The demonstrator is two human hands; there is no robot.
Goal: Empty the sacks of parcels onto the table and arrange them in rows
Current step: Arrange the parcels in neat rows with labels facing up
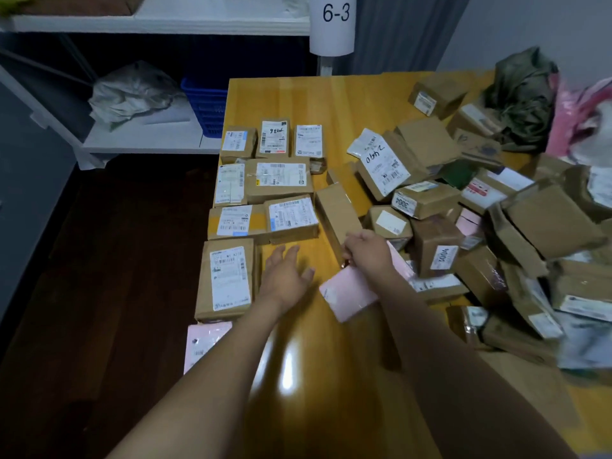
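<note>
Grip: pink mailer (351, 294) is pinched by right hand (367, 251); left hand (284, 276) spread, empty.
Risk: left rows (278, 180) may be nudged askew by it.

The left hand (284, 276) and right hand (367, 250) are bare, both forearms uncovered as far as they show.

This looks like a courier depot's sorting room. Cardboard parcels (278, 180) with barcode labels, some with handwritten numbers, cover a wooden table (298, 97), some in neat rows and more in a heap. White shelves (142, 140) stand behind, marked by a sign (335, 21) reading 6-3. They hold a blue basket (203, 107). A crumpled sack (523, 97) lies by the heap.
</note>
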